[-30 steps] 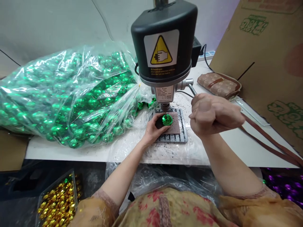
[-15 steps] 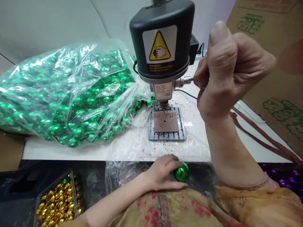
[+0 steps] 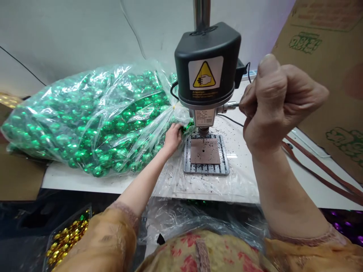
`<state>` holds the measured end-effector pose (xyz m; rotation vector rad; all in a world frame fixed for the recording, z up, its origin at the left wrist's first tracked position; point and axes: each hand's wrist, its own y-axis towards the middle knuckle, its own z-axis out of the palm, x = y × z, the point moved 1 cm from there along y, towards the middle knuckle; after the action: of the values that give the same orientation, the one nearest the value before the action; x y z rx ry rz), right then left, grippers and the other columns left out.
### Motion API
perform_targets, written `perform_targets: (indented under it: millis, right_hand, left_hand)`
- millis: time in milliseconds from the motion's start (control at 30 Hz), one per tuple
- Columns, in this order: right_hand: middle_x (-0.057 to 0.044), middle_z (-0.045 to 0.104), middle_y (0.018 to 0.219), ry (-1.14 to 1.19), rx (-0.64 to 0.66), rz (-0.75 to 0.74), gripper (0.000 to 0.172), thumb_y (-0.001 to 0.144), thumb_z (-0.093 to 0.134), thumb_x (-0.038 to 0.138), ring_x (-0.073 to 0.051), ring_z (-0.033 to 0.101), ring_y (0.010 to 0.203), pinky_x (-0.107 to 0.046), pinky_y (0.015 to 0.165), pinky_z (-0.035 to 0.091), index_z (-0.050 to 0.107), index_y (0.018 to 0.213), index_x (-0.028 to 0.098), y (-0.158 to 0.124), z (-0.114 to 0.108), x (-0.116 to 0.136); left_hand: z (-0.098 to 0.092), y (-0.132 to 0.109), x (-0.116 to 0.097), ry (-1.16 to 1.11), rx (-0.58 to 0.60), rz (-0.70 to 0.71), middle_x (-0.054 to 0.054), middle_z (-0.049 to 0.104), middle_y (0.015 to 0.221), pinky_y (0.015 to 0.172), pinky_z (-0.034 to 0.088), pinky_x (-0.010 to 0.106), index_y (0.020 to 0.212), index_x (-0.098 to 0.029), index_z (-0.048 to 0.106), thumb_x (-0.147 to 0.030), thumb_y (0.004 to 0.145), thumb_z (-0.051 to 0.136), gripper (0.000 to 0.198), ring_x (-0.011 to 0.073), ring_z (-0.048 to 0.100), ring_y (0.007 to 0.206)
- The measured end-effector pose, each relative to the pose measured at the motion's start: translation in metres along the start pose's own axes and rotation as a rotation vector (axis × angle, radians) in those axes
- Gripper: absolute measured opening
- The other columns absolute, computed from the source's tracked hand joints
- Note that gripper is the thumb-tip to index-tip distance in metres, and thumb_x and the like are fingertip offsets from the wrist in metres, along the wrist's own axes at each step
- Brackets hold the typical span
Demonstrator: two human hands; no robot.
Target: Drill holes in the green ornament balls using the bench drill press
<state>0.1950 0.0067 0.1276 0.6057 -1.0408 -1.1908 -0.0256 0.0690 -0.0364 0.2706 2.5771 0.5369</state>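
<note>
Pale wall (image 3: 85,34) is seen behind a white table (image 3: 65,179), across which dark specks are scattered; on the table a black-headed drill press (image 3: 205,94) is set, its front marked with a yellow warning triangle; beneath its chuck (image 3: 203,130) a brown pad (image 3: 205,156) is laid on a slotted metal base (image 3: 186,166), and a small dark hole is seen near the pad's middle; to the left of the press, a large clear bag (image 3: 93,124) is filled with shiny green balls (image 3: 98,169) and is gathered at a neck near the machine; further green balls (image 3: 188,127) are partly seen just beside that neck, between bag and press.

At these the left hand (image 3: 172,138) is placed, its fingers loosely curled; whether a ball is held cannot be told, as the fingertips are hidden; by the right hand (image 3: 279,102), closed in a fist with the thumb uppermost, the metal lever (image 3: 234,105) at the side of the press is gripped.

At the right, a cardboard box (image 3: 326,75) is marked with green printing, and a brown strap (image 3: 323,172) is stretched near it; gold balls (image 3: 68,240) are heaped at the lower left, and purple balls (image 3: 346,224) are partly shown at the lower right.
</note>
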Motion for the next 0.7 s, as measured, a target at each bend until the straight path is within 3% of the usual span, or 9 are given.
perform_targets:
  millis: [100,200,267,367,433,533,600,700]
  right_hand:
    - [0.007,0.041,0.045,0.019,-0.008,-0.001,0.041,0.089,0.06,0.013,0.001,0.036,0.042,-0.024,0.048,0.024,0.051,0.049,0.015,-0.001,0.0,0.002]
    - [0.007,0.041,0.045,0.013,-0.021,0.012,0.041,0.089,0.059,0.011,0.001,0.037,0.044,-0.023,0.048,0.025,0.05,0.049,0.015,-0.001,0.001,0.003]
    - [0.007,0.041,0.045,0.003,-0.015,0.011,0.041,0.088,0.058,0.009,0.001,0.038,0.044,-0.023,0.048,0.027,0.05,0.049,0.016,-0.001,0.001,0.003]
    - [0.008,0.041,0.046,-0.006,-0.012,0.011,0.04,0.088,0.058,0.009,0.001,0.037,0.044,-0.023,0.047,0.025,0.049,0.049,0.016,-0.002,0.001,0.004]
    - [0.008,0.042,0.047,-0.012,-0.012,0.035,0.04,0.089,0.058,0.011,0.002,0.037,0.045,-0.023,0.048,0.024,0.049,0.05,0.016,-0.003,0.0,0.005]
    - [0.008,0.042,0.048,-0.018,0.018,0.066,0.039,0.09,0.058,0.013,0.002,0.038,0.046,-0.022,0.05,0.026,0.05,0.051,0.016,-0.005,-0.001,0.007]
    - [0.008,0.042,0.048,-0.028,0.025,0.075,0.04,0.09,0.058,0.014,0.002,0.038,0.046,-0.022,0.05,0.027,0.05,0.051,0.016,-0.005,-0.001,0.008]
    - [0.008,0.039,0.047,-0.012,-0.012,0.034,0.04,0.089,0.058,0.013,0.001,0.037,0.044,-0.022,0.048,0.025,0.049,0.05,0.016,-0.004,0.0,0.007]
  left_hand:
    - [0.015,0.02,0.01,0.002,0.21,0.066,0.012,0.069,0.12,0.103,0.05,0.041,0.118,-0.017,0.07,0.001,0.073,0.055,0.051,0.0308,0.062,0.114]
    - [0.025,0.025,0.014,-0.029,0.274,0.119,0.012,0.064,0.135,0.11,0.046,0.042,0.13,-0.017,0.064,0.004,0.068,0.055,0.066,0.0315,0.056,0.127]
    - [0.026,0.023,0.016,-0.041,0.239,0.092,0.014,0.062,0.136,0.112,0.045,0.043,0.13,-0.014,0.063,0.003,0.068,0.058,0.064,0.0316,0.055,0.128]
    - [0.017,0.013,0.015,-0.045,0.157,0.005,0.016,0.066,0.123,0.104,0.05,0.043,0.12,-0.012,0.064,-0.003,0.07,0.065,0.05,0.0307,0.062,0.116]
    - [0.005,0.002,0.011,-0.064,0.047,-0.066,0.013,0.067,0.113,0.097,0.053,0.042,0.114,-0.015,0.063,-0.01,0.071,0.071,0.043,0.0284,0.064,0.106]
    - [-0.013,-0.022,-0.002,-0.199,-0.113,-0.152,0.009,0.067,0.11,0.088,0.055,0.036,0.117,-0.018,0.06,-0.021,0.073,0.077,0.048,0.0223,0.066,0.096]
    - [-0.019,-0.039,-0.012,-0.361,-0.103,-0.177,0.007,0.069,0.108,0.08,0.055,0.032,0.123,-0.02,0.058,-0.03,0.075,0.078,0.052,0.0181,0.066,0.088]
    - [-0.018,-0.06,-0.025,-0.629,0.008,-0.171,0.008,0.071,0.108,0.076,0.055,0.03,0.126,-0.02,0.06,-0.046,0.078,0.078,0.057,0.0178,0.066,0.087]
